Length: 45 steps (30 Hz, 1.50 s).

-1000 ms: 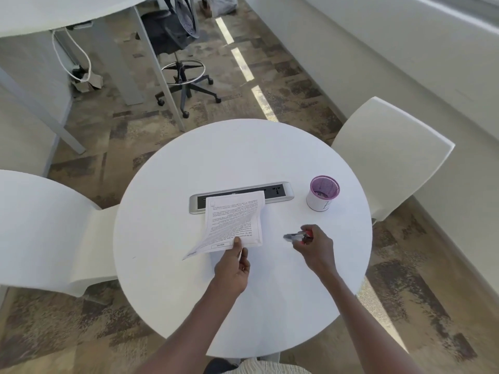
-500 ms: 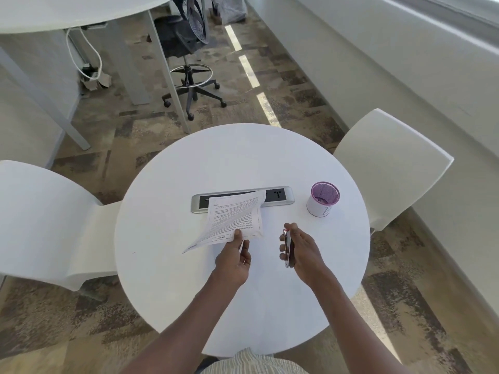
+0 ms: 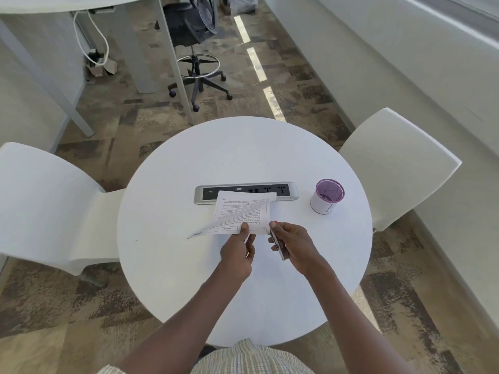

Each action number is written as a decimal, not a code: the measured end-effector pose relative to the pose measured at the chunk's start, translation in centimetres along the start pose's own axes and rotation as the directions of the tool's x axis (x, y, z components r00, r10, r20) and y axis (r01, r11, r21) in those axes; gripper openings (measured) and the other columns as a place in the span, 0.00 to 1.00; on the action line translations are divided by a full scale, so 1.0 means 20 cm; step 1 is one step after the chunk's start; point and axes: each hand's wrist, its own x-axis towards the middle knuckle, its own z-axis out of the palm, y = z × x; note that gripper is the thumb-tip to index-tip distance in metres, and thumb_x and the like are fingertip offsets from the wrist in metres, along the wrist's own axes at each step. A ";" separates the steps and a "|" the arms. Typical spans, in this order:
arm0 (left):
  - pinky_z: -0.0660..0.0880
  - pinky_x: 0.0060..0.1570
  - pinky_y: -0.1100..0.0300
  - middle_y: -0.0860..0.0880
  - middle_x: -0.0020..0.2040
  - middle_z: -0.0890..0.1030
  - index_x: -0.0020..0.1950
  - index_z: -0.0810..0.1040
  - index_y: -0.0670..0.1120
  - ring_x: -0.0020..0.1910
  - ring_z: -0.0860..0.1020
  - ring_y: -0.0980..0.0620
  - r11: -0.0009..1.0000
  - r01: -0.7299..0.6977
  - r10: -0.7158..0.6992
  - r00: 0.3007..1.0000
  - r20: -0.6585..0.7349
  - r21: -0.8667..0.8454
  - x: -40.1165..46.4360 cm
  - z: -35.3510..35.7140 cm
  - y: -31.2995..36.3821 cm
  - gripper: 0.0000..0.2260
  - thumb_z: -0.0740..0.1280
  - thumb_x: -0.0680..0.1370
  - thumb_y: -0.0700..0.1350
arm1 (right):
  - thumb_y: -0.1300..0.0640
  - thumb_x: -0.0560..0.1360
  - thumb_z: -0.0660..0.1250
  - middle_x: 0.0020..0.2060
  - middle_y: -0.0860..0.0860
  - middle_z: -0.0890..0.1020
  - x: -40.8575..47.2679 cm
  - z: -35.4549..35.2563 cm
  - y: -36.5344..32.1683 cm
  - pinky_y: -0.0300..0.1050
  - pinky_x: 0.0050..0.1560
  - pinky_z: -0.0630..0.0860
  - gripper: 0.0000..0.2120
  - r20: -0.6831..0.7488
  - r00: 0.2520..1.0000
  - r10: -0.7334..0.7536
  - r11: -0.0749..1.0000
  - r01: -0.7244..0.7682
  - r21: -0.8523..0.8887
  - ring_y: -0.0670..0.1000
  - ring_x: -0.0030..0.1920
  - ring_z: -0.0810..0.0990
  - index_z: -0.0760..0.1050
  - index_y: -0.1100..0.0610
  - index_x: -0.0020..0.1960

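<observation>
Above the middle of the round white counter (image 3: 167,265), a sheaf of printed papers (image 3: 243,214) is held up, its far end over the socket strip (image 3: 293,190); a purple-rimmed cup (image 3: 325,202) stands toward the right edge. The left grip (image 3: 237,252) pinches the papers' near edge. The right grip (image 3: 294,244), curled round a stapler (image 3: 279,245), meets their near right corner.

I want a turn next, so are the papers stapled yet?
Not yet, it seems. Done: the papers are gathered, pinched by the left hand. In hand: the right hand holds what looks like a small stapler by their near right corner. Left: squeezing it; no staple shows.
</observation>
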 end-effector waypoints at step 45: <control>0.78 0.44 0.57 0.47 0.51 0.82 0.62 0.76 0.44 0.46 0.80 0.51 0.990 -0.120 0.118 0.992 0.036 0.072 0.10 0.03 0.06 0.09 0.66 0.82 0.42 | 0.69 0.70 0.74 0.40 0.54 0.82 0.16 -0.20 0.11 0.43 0.41 0.74 0.12 -0.242 0.969 0.047 0.981 -0.090 -0.172 0.51 0.38 0.78 0.82 0.61 0.52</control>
